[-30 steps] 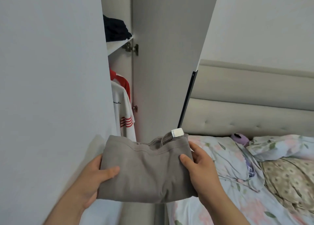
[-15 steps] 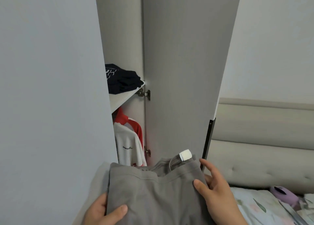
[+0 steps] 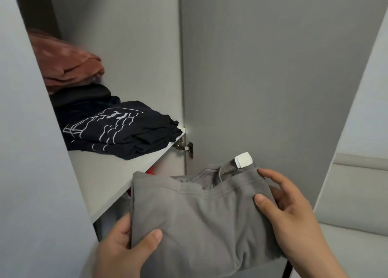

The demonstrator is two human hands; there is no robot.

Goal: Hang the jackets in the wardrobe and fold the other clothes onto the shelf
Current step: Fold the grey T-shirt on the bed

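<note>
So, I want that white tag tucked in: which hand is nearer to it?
Right. The right hand grips the grey garment just below and right of the tag; the left hand grips the opposite lower corner, far from it.

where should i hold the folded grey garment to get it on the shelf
Grip the folded grey garment by its left and right edges, one hand from each side, thumb on top, fingers beneath, as the left hand and right hand do now. It is a flat, floppy stack with loose layers near the white tag, so support under both sides likely keeps it folded.
</note>
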